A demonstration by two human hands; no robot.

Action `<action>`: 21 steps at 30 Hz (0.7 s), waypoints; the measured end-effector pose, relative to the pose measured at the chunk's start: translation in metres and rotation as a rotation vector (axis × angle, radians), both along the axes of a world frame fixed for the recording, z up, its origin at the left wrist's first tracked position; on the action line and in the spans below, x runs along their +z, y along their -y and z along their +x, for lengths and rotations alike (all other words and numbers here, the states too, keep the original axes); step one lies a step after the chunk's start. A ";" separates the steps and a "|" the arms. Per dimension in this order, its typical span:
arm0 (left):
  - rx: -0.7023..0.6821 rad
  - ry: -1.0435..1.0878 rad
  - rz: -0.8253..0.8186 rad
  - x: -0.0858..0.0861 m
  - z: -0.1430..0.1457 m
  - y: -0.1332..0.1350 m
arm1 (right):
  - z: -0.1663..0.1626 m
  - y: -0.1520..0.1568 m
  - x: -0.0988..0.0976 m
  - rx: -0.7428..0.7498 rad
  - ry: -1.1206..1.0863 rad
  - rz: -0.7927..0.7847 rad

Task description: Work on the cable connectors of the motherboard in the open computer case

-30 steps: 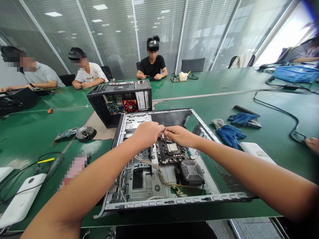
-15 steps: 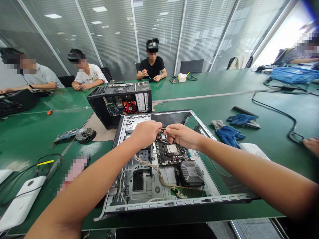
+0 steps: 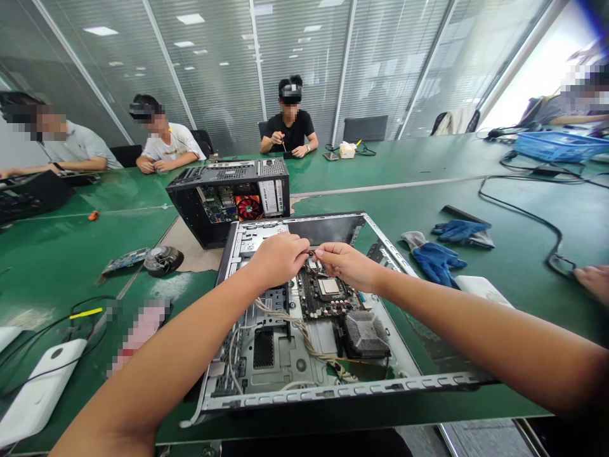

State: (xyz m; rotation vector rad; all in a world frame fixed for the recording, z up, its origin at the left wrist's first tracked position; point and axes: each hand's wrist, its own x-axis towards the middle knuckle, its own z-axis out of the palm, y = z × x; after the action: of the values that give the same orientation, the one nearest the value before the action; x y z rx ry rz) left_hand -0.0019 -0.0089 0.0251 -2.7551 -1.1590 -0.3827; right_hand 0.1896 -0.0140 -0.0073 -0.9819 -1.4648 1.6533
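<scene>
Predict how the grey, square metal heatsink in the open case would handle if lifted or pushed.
The grey, square metal heatsink is probably stiff and fairly heavy, given its packed fins; those look thin and might bend. Its squarish outline suggests sliding, not rolling.

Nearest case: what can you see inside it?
Inside the case are a motherboard, silver processor, heatsink and beige cables. The left hand and right hand cover part of its far half; what lies behind them can't be seen.

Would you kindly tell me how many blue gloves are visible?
2: one glove right of the open computer case, the other glove just beyond the first; others may be hidden.
</scene>
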 end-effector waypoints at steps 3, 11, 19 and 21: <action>-0.022 -0.015 0.021 -0.001 0.001 0.000 | -0.002 0.000 -0.001 0.004 0.052 -0.004; -0.060 -0.024 0.038 -0.001 0.001 -0.004 | -0.004 0.001 0.005 0.031 0.157 0.012; -0.049 -0.101 0.048 -0.002 0.002 -0.006 | -0.004 -0.002 0.007 0.045 0.407 0.172; -0.053 -0.132 0.039 -0.003 0.002 -0.007 | -0.003 -0.004 0.006 0.052 0.493 0.291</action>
State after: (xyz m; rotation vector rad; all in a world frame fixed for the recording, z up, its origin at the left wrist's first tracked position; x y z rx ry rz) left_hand -0.0001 -0.0021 0.0219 -2.7351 -1.0375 -0.2230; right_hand 0.1865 -0.0096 -0.0012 -1.2440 -2.0008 1.2273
